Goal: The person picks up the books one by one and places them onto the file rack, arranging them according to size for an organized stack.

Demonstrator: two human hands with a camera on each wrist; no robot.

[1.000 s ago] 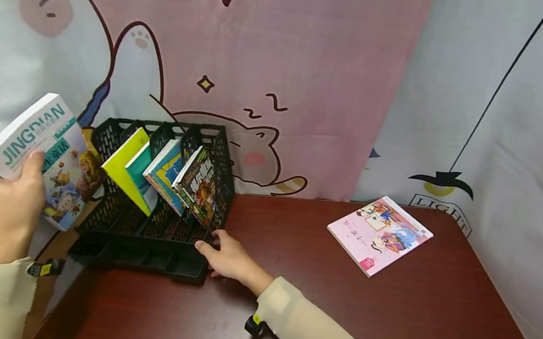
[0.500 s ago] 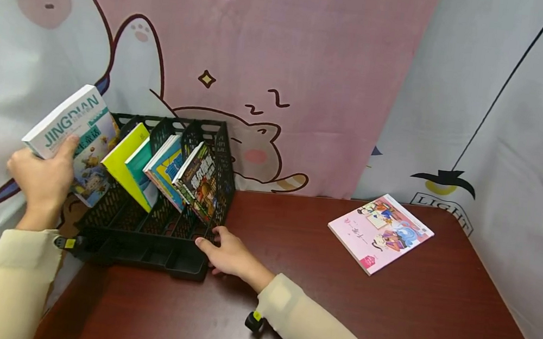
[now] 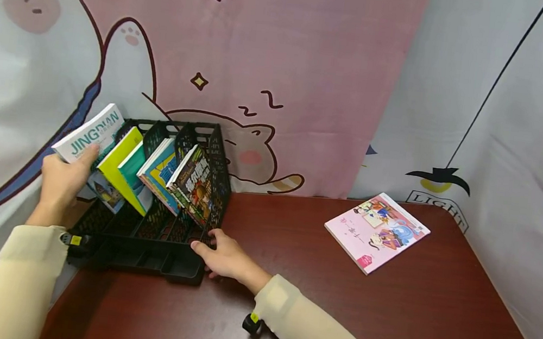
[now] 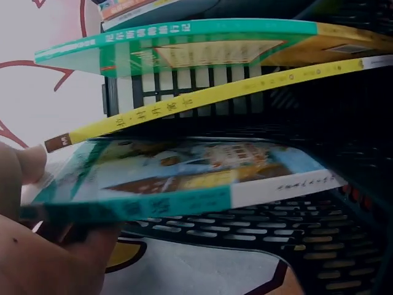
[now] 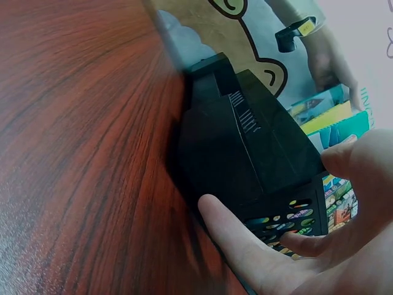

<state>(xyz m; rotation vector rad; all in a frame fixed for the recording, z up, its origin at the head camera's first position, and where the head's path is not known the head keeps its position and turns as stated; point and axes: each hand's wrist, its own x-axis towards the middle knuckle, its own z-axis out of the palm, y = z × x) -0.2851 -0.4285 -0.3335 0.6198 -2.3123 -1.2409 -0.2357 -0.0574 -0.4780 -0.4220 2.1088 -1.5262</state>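
My left hand (image 3: 61, 185) grips a thick white-and-teal book (image 3: 94, 133) lettered JINGDIAN, thumb on its front cover. In the left wrist view, this book's lower part reaches into the leftmost compartment, beside a thin yellow book (image 4: 215, 98). The black book rack (image 3: 145, 258) stands at the table's left, with a shallow tray along its front. Around its front right corner my right hand (image 3: 231, 258) holds on, thumb on top and fingers against the side. A green book (image 3: 130, 164), blue books (image 3: 160, 172) and dark comic-style books (image 3: 197, 187) lean in the other compartments.
A pink picture book (image 3: 377, 231) lies flat on the right half of the brown table (image 3: 312, 304). Behind the table hangs a cartoon-printed cloth (image 3: 310, 75). The rack's left side is close to the table's left edge.
My left hand has carried the white-and-teal book right and lowered it into the rack's leftmost compartment, partly behind the yellow book. The right hand keeps its hold on the rack's corner.
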